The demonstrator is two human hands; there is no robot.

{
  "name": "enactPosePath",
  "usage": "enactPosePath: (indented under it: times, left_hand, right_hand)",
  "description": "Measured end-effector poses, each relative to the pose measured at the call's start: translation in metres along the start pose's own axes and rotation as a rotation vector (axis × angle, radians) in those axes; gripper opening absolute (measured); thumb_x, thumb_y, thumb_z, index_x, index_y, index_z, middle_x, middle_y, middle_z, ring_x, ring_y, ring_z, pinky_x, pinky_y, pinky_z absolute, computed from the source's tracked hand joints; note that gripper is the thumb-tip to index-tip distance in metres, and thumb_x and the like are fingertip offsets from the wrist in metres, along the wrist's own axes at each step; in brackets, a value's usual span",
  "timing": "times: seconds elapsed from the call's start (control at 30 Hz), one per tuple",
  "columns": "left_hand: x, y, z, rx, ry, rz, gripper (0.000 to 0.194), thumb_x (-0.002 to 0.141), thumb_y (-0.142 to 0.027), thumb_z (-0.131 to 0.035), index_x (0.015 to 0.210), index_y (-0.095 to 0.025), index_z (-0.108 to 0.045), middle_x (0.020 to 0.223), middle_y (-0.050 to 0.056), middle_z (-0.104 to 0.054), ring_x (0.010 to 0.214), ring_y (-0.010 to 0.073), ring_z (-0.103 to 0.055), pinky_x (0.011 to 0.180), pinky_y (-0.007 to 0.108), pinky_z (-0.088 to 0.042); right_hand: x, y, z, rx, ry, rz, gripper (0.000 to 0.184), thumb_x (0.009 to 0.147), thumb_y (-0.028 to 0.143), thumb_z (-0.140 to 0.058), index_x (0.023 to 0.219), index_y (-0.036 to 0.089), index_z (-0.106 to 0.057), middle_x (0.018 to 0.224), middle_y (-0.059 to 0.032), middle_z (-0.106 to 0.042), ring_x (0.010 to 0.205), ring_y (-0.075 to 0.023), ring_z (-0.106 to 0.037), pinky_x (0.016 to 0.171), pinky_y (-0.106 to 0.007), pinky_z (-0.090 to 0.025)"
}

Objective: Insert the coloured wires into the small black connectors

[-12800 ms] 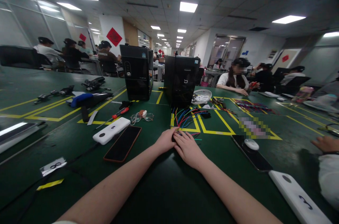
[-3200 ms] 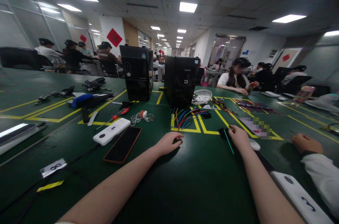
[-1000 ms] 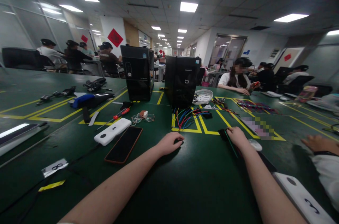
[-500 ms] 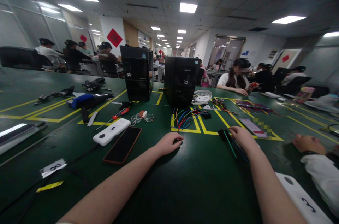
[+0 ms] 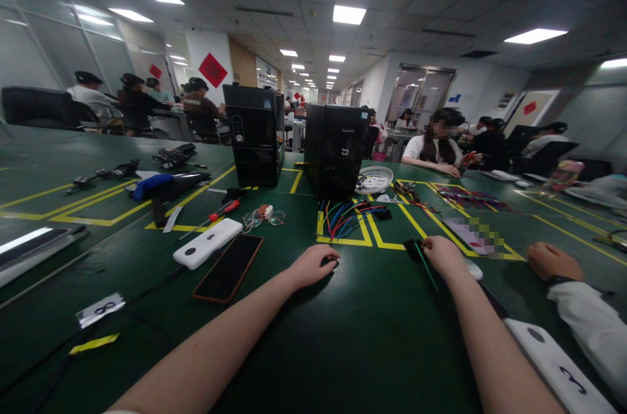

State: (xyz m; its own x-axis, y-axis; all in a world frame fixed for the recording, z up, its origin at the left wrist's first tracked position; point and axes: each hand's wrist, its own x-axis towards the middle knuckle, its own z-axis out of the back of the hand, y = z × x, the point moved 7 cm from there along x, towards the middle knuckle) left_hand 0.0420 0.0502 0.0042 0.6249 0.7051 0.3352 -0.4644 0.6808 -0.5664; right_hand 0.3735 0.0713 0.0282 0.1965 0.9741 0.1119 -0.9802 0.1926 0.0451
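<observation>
My left hand (image 5: 314, 265) rests on the green table with loosely bent fingers, a gap showing between thumb and forefinger, and nothing visible in it. Ahead of it lie red, blue and green wires (image 5: 337, 219) before a black computer tower (image 5: 337, 146). On the right, my right hand (image 5: 445, 256) lies palm down, its fingers mostly tucked out of sight. A dark bundle with a thin green strip (image 5: 426, 264) lies against its left side; whether the fingers grip it is hidden. Left of my left hand is a phone (image 5: 229, 268).
A second black tower (image 5: 252, 140), a white basket (image 5: 373, 179), a red screwdriver (image 5: 223, 210), glasses (image 5: 264, 218) and a white power bank (image 5: 208, 243) stand or lie around. Another person's hand (image 5: 553, 262) rests at the right, near a white device marked 3 (image 5: 553, 365). People sit beyond.
My right forearm has shifted slightly left, while my left hand stays put. The neighbour's hand at the right has moved a little to the left. A small white object now shows beside my right wrist.
</observation>
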Motion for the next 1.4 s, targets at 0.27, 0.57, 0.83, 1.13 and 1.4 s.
enactPosePath:
  times: [0.27,0.57,0.83,1.13,1.4]
  left_hand:
    - [0.001,-0.001,0.001,0.007,-0.001,-0.007,0.019,0.084,-0.022,-0.052,0.099,-0.018,-0.063,0.099,0.005,-0.065,0.092,0.0177,-0.058,0.085,0.029,-0.044]
    - [0.002,0.012,0.002,-0.054,-0.127,0.080,0.026,0.083,-0.020,-0.052,0.108,-0.017,-0.059,0.102,0.006,-0.064,0.092,0.0183,-0.059,0.089,0.032,-0.044]
    - [0.001,0.032,0.015,-0.018,-0.334,0.183,0.024,0.086,-0.013,-0.039,0.093,-0.015,-0.062,0.096,0.007,-0.063,0.092,0.0182,-0.057,0.088,0.032,-0.044]
    - [0.000,0.039,0.020,-0.045,-0.394,0.249,0.019,0.086,-0.023,-0.045,0.075,-0.016,-0.058,0.081,0.004,-0.059,0.080,0.0169,-0.056,0.076,0.028,-0.045]
    - [0.004,0.056,0.011,-0.283,-0.357,0.360,0.004,0.080,-0.015,-0.050,0.078,-0.016,-0.054,0.075,0.000,-0.059,0.071,0.0133,-0.057,0.068,0.023,-0.046]
  right_hand:
    - [-0.012,0.019,-0.001,-0.154,0.053,-0.100,0.036,0.085,0.027,-0.038,0.098,0.013,-0.068,0.110,-0.0183,-0.055,0.101,-0.0318,-0.053,0.073,-0.038,-0.045]
    - [-0.053,0.129,-0.009,-0.097,-0.025,0.045,0.040,0.084,0.030,-0.047,0.113,0.004,-0.056,0.115,-0.0222,-0.052,0.096,-0.0283,-0.057,0.076,-0.038,-0.047]
    - [-0.117,0.241,-0.019,0.168,-0.225,0.546,0.052,0.081,0.024,-0.053,0.130,0.010,-0.044,0.135,-0.0155,-0.044,0.125,-0.0291,-0.036,0.101,-0.045,-0.033]
    - [-0.106,0.227,-0.015,0.319,-0.235,0.704,0.047,0.078,0.024,-0.057,0.125,0.017,-0.051,0.132,-0.0144,-0.046,0.126,-0.0277,-0.035,0.101,-0.047,-0.035]
    - [-0.098,0.226,-0.010,0.343,-0.222,0.743,0.041,0.079,0.024,-0.058,0.119,0.022,-0.057,0.128,-0.0126,-0.048,0.124,-0.0266,-0.037,0.100,-0.048,-0.035]
